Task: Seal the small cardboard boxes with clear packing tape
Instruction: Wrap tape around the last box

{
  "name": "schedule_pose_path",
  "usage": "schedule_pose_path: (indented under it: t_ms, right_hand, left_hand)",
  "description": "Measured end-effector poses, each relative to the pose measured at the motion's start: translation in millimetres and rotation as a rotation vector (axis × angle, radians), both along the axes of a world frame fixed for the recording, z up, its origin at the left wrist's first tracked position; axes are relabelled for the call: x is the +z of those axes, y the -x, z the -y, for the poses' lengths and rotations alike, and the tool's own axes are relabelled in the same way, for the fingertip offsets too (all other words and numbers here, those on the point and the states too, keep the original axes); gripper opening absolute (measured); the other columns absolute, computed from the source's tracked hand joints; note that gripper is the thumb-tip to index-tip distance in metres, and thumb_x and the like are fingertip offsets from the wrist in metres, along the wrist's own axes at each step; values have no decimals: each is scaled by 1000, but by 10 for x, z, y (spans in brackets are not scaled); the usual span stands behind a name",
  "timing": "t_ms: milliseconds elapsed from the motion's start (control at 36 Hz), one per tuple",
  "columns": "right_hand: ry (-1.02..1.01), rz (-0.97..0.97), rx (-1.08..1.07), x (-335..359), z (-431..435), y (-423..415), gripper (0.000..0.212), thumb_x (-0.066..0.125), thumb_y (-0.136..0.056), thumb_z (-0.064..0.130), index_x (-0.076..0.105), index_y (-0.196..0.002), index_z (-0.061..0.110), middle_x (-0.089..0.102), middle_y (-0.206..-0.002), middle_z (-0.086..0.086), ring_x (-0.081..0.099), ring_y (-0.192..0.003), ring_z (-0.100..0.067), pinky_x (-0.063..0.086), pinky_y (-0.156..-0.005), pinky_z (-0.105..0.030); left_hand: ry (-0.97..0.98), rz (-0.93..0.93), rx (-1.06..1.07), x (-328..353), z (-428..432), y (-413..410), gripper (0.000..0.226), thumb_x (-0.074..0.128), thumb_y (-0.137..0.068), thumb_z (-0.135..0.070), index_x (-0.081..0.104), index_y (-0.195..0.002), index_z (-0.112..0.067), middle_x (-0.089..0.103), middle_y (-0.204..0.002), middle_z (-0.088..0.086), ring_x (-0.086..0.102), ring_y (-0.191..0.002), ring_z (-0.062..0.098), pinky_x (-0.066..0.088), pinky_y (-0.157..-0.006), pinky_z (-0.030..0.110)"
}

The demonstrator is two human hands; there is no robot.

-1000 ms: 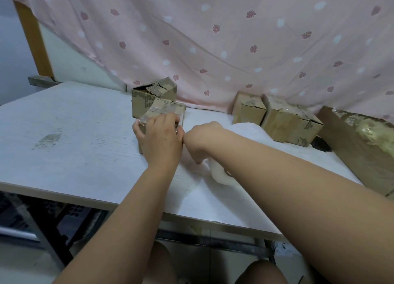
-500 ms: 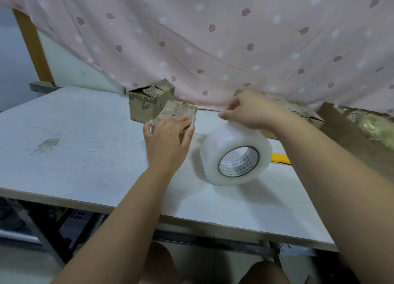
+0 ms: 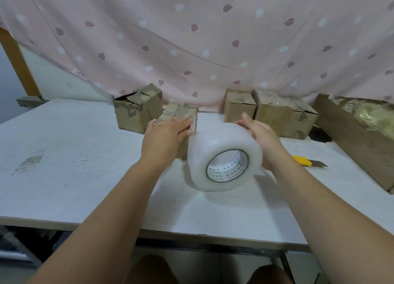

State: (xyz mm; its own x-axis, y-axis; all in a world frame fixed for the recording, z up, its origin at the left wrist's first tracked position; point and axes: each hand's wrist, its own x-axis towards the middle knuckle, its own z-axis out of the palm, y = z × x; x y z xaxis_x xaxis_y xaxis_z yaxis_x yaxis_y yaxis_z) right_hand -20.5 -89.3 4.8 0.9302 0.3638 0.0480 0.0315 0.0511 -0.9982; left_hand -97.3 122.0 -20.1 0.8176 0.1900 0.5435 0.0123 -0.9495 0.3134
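Two hands share the taping step: the left hand lies flat over the small brown cardboard box near the middle of the white counter, pinning its flaps shut, while the right hand cups the big roll of clear packing tape standing on edge just beside that box. Next, I judge, the tape's free end, which I cannot make out, must be drawn across the box's seam; the yellow utility knife lies to the right for cutting.
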Motion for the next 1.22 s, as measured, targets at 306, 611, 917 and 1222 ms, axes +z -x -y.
schedule_pose_path:
  t_ms: [306,611,917,1222]
  right_hand:
    - [-32,-10,-104,-342,-38,-194,37,60,-95,37,75,-63,26,66,-61,5,60,-61,-15,45,-70,-34]
    - [139,13,22,-466,-117,-354,49,58,-91,-1,66,-50,24,55,-49,14,48,-49,-2,39,-51,-18]
    - [15,15,-67,-511,-94,-475,29,56,-99,18,68,-72,12,67,-67,-1,57,-60,-10,45,-54,-16]
    - [92,32,-61,-534,-106,-442,25,58,-97,18,71,-76,14,70,-76,-8,62,-72,-16,47,-70,-29]
  left_hand:
    - [-37,-79,119,128,34,-663,24,50,-93,-49,63,-113,-44,69,-103,-9,53,-83,13,26,-53,24]
    - [-276,-1,219,49,246,-1395,33,37,-99,-51,58,-93,-26,69,-88,1,62,-77,26,17,-58,32]
    - [-95,-37,143,112,302,-1843,29,50,-91,-58,61,-98,-32,67,-101,-1,56,-84,23,34,-61,30]
    - [219,17,-185,69,195,-1830,56,69,-88,-25,48,-140,-22,32,-152,7,35,-136,26,28,-113,35]
